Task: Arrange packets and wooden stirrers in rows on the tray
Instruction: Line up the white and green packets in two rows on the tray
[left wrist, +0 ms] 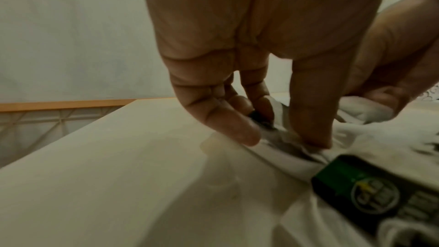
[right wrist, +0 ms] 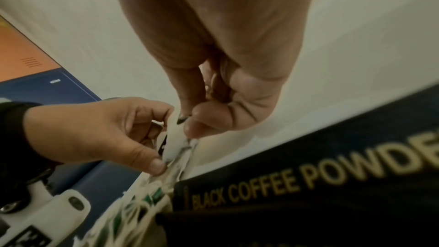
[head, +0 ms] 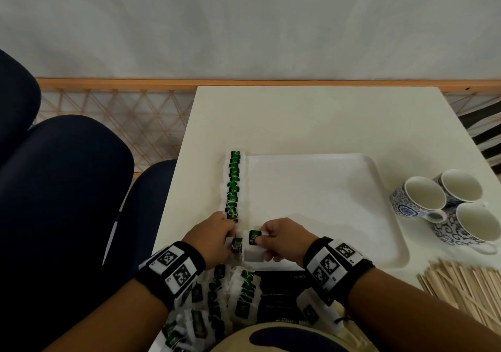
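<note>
A row of white tea bag packets with green tags (head: 234, 183) runs along the left edge of the white tray (head: 339, 254). At the row's near end my left hand (head: 230, 233) pinches a tea bag packet (head: 236, 244) between thumb and fingers (left wrist: 240, 134). My right hand (head: 264, 239) pinches a second tea bag packet (head: 254, 240), green tag up, right beside it. In the right wrist view both hands meet on the white bag (right wrist: 175, 138). A loose pile of tea bags (head: 217, 305) lies at the table's front. Wooden stirrers (head: 466, 292) lie at the right.
Black coffee powder packets (head: 279, 294) (right wrist: 308, 185) lie in front of the tray, under my right wrist. Three blue-patterned cups (head: 444, 205) stand right of the tray. Dark blue chairs (head: 67, 189) stand left of the white table (head: 298, 118).
</note>
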`<state>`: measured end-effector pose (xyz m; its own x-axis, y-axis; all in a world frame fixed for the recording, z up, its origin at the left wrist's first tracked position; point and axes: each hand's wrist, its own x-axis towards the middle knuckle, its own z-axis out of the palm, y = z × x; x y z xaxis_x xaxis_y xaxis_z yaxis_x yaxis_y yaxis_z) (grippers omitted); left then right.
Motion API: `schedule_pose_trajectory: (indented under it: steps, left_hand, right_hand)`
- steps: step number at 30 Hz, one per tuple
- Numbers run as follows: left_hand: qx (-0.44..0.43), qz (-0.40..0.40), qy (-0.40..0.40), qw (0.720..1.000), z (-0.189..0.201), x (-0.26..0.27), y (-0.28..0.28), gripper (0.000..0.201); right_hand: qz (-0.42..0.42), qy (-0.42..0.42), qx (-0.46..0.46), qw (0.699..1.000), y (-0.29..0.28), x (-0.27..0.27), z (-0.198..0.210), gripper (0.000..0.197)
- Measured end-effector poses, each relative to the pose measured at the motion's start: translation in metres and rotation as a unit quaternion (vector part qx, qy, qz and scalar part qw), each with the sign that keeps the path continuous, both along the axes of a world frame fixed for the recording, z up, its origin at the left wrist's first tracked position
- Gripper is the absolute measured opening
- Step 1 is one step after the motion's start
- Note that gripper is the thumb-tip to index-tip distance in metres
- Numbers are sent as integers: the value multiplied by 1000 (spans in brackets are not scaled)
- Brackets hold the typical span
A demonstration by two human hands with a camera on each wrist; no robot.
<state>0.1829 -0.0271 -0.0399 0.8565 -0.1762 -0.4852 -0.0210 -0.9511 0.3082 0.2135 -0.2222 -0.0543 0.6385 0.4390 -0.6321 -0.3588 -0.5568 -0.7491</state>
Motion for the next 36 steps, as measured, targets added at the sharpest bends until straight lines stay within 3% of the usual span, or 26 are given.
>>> schedule_pose_trajectory:
  steps: [4, 12, 17, 22, 29, 36]
  left_hand:
    - [8, 20, -10, 1000, -2, 2, 8, 7]
    - [-3, 50, -1, 999, -3, 2, 15, 24]
    - [6, 37, 20, 999, 0, -3, 13, 19]
    - [5, 69, 30, 997, 3, -4, 9, 36]
    - [-44, 159, 42, 985, 3, -5, 7, 29]
    - [-69, 175, 11, 982, -1, -2, 9, 33]
  right_hand:
    - [18, 7, 5, 1000, 3, -2, 0, 12]
    - [50, -33, 2, 998, 20, -11, 4, 10]
    - [62, -62, -19, 996, 24, -12, 3, 13]
    - [51, -73, -22, 996, 16, -6, 3, 14]
    - [64, -84, -29, 994, 12, -6, 2, 17]
    - [59, -81, -12, 995, 16, -7, 4, 14]
